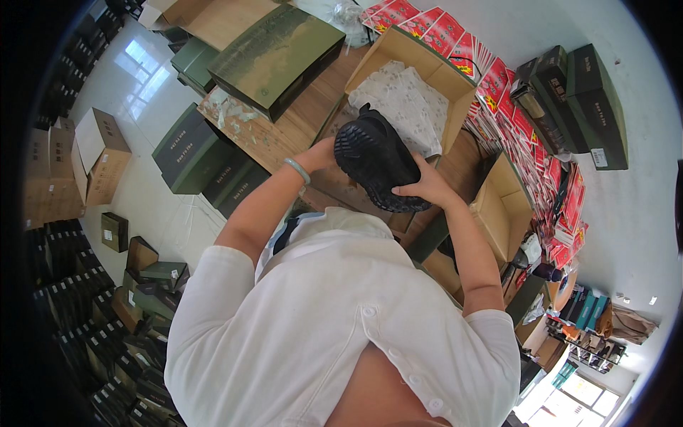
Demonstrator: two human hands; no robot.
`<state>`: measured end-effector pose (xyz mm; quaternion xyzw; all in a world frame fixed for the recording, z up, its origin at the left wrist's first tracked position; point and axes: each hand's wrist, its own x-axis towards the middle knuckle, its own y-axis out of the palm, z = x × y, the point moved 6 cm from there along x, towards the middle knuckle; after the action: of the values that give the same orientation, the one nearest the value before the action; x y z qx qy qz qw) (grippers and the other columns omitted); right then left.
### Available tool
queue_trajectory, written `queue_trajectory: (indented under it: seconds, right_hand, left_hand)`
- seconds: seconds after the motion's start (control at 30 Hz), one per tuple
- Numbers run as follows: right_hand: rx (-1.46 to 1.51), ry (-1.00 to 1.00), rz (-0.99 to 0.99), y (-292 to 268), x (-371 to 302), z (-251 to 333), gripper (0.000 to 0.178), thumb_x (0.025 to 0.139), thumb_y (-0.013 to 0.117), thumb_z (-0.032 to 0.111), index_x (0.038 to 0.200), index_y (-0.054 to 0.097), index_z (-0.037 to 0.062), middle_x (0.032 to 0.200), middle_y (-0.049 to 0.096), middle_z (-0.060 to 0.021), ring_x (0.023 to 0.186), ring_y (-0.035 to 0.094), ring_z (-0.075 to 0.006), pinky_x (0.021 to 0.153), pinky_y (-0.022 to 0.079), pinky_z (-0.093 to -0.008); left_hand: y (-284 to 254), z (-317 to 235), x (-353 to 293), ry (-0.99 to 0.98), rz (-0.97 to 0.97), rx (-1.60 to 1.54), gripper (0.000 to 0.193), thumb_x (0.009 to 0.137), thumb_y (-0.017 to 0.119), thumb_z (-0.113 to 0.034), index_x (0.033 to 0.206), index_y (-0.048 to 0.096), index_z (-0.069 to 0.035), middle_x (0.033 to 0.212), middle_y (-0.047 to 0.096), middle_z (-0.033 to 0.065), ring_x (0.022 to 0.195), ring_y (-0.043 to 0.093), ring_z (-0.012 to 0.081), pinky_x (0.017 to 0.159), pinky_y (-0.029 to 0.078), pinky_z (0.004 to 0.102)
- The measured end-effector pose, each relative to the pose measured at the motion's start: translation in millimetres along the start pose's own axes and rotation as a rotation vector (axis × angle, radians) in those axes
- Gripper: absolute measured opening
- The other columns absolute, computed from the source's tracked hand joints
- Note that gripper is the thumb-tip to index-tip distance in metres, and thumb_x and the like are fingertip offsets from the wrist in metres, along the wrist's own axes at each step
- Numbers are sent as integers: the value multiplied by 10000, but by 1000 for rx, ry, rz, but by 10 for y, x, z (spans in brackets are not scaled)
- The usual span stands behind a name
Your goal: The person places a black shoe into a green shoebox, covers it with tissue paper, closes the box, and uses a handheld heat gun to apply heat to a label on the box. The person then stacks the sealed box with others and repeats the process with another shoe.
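A black shoe is held up between my two hands, its ridged sole partly turned toward me. My left hand, with a pale bangle on its wrist, grips one end; its fingers are mostly hidden behind the shoe. On the other end, my right hand is closed with the thumb across the side. Just beyond the shoe stands an open shoebox, with patterned white tissue paper inside it. Whether a second shoe lies under the paper is hidden.
A closed green shoebox stands on the wooden table at the far left. Another open box is by my right forearm. Red printed bags pile along the wall. Stacked shoeboxes fill the left side; cartons stand on the floor.
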<state>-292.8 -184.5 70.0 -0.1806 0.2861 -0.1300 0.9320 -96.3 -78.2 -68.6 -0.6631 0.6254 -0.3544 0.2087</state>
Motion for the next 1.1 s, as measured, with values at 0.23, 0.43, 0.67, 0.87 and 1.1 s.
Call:
queue_trajectory:
  seconds: [0.23, 0.43, 0.67, 0.87, 1.1]
  right_hand:
    - [-109, 8, -144, 205, 190, -337, 1018, 598, 845, 410, 1396, 384, -23, 1322, 529, -255, 1225, 527, -355, 1042, 406, -367]
    - [-332, -3, -234, 417, 209, -395, 1018, 586, 825, 460, 1399, 400, 19, 1285, 545, -245, 1181, 520, -404, 1014, 422, -420]
    - [-446, 81, -234, 637, 248, -587, 1018, 591, 813, 474, 1431, 379, 97, 1284, 545, -207, 1204, 475, -415, 1042, 378, -467]
    - [-562, 121, -187, 979, 329, -755, 1094, 578, 821, 557, 1472, 338, 152, 1292, 526, -195, 1218, 452, -400, 1048, 355, -490]
    - [-607, 58, -178, 1215, 447, -799, 1066, 671, 712, 683, 1505, 302, 160, 1267, 528, -194, 1159, 469, -375, 1042, 330, -480]
  left_hand:
    - [-73, -191, -141, 63, 30, -176, 388, 904, 632, -245, 1233, 590, -43, 1113, 663, 105, 902, 674, 250, 835, 555, 391]
    - [213, -254, -516, -1141, 173, -1370, 361, 914, 591, -165, 1233, 569, 2, 1253, 580, 202, 1132, 579, 360, 978, 483, 476]
    - [41, -307, -819, -1001, 112, -1748, 402, 945, 367, -37, 1327, 440, 67, 1290, 520, 282, 1247, 488, 426, 1072, 413, 498]
    - [-408, -586, -947, -1251, 21, -1059, 407, 959, 387, -73, 1346, 441, 43, 1175, 598, 260, 1012, 643, 376, 898, 533, 432]
    - [-546, -816, -613, -327, -266, 45, 343, 910, 567, -138, 1250, 568, -90, 1138, 627, 165, 1013, 593, 347, 900, 468, 450]
